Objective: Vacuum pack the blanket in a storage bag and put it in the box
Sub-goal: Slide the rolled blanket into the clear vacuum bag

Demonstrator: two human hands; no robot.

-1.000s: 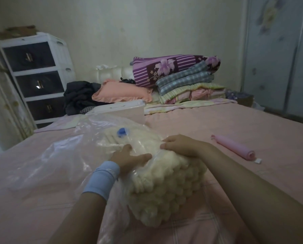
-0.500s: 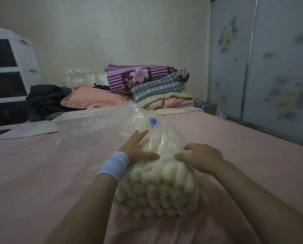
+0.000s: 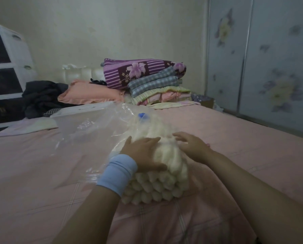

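A folded cream bobbly blanket lies on the pink bed, its far part inside a clear plastic storage bag with a blue valve cap. My left hand, with a light blue wristband, presses flat on top of the blanket, fingers spread. To its right, my right hand rests on the blanket's top right side with fingers extended. The near end of the blanket sticks out of the bag. A translucent white box sits behind the bag.
A stack of folded quilts and a pink pillow lie at the head of the bed, with dark clothes to the left. A white drawer unit stands far left. Wardrobe doors line the right.
Both hands slid forward over the top of the blanket and flattened out. The view swung right, so the pink roll seen earlier on the bed is out of frame.
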